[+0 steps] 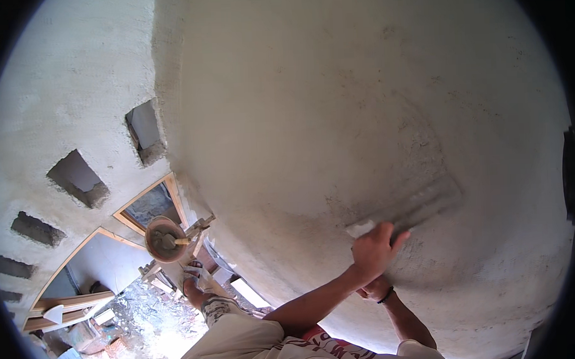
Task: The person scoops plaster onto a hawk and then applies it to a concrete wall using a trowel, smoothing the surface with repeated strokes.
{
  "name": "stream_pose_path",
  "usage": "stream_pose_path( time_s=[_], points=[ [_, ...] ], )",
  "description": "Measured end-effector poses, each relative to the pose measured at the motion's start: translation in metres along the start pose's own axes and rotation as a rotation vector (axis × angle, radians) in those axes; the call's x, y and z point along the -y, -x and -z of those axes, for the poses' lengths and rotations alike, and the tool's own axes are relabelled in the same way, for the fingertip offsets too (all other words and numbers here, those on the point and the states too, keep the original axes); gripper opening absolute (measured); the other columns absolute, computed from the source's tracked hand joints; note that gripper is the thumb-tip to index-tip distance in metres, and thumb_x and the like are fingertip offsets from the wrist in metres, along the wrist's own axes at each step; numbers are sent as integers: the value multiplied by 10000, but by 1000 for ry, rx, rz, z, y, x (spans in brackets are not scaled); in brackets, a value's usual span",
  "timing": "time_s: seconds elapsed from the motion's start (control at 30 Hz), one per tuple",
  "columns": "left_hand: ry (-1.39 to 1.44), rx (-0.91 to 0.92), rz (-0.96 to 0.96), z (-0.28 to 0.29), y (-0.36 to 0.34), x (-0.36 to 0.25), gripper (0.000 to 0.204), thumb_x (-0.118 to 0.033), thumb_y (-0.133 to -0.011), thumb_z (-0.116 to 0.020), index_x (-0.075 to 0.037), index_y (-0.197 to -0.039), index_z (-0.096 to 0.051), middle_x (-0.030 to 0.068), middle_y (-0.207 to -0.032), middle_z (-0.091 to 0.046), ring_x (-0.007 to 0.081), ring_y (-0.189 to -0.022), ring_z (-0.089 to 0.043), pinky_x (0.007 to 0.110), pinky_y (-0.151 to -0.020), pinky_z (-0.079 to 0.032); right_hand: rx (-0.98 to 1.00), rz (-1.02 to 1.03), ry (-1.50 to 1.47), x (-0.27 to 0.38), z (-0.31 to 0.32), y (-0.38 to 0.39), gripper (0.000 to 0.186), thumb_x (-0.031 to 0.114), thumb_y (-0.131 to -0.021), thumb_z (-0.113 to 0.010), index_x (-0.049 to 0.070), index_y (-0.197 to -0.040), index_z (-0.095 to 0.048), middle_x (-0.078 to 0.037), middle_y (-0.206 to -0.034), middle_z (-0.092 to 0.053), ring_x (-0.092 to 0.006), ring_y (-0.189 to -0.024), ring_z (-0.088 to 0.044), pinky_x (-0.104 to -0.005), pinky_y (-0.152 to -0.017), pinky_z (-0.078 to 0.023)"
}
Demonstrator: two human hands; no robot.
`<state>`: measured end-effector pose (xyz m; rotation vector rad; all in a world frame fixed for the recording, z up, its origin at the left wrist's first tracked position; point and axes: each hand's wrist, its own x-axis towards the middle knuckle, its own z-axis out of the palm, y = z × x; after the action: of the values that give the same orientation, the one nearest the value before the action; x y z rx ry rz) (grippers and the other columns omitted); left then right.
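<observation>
My left hand [373,247] is closed round the handle of a plastering trowel [421,205]. Its long flat blade lies against the plastered wall [285,116], blurred by motion, with a dab of pale plaster at its left end. Below the left wrist, my right hand [373,288] has a dark band at the wrist and curled fingers. The left forearm partly hides it, and I cannot make out what it holds, if anything. Around the blade the wall is damp and smeared, with rough patches above it.
At lower left, a round bucket [156,252] of wet plaster holds a small tool with a wooden handle [182,241]. It stands by wooden planks [152,271] near my foot [193,287]. Square niches [78,179] and wood-framed openings [121,214] line the left wall. Rubble [146,311] covers the ground below.
</observation>
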<state>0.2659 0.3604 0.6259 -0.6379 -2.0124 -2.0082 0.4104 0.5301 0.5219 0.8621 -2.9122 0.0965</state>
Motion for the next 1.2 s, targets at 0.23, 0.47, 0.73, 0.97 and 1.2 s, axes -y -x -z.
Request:
stream_pose_path(
  time_s=[0.23, 0.47, 0.73, 0.97, 1.2],
  points=[
    [482, -89, 528, 75, -29, 100, 369, -384, -816, -708, -30, -877, -623, 104, -786, -670, 168, -772, -628, 315, -713, -489, 71, -163, -37, 17, 26, 1, 288, 85, -697, -656, 120, -983, -635, -19, -612, -547, -190, -489, -562, -335, -444, -472],
    [577, -541, 639, 208, -207, 232, 390, -352, -845, -683, -77, -706, -442, -1, -497, -386, 105, -327, -334, 282, -289, -254, 95, -149, -5, 22, 19, -4, 296, 83, -728, -632, 117, -1022, -635, -13, -669, -575, -176, -538, -586, -331, -453, -480],
    [-113, -366, -87, 113, -209, -19, 464, -450, -811, -681, -10, -802, -535, 147, -622, -561, 284, -562, -564, 421, -568, -453, 16, -127, -31, 22, 21, 2, 298, 83, -767, -622, 102, -1064, -628, -37, -697, -579, -186, -569, -600, -344, -479, -495],
    [-255, -62, -389, 25, -88, -97, 433, -483, -832, -635, -84, -770, -479, 77, -603, -576, 263, -456, -577, 376, -402, -426, 61, -200, -97, 25, 29, -9, 320, 71, -756, -624, 95, -1075, -604, -41, -707, -587, -206, -622, -615, -361, -539, -506],
    [-195, 239, -525, 9, 10, -48, 460, -538, -837, -606, -97, -758, -504, 51, -614, -568, 189, -458, -578, 334, -396, -443, -48, -48, 78, 15, 14, 1, 323, 103, -735, -636, 102, -1057, -618, -45, -785, -641, -197, -665, -640, -347, -559, -522]
  ],
)
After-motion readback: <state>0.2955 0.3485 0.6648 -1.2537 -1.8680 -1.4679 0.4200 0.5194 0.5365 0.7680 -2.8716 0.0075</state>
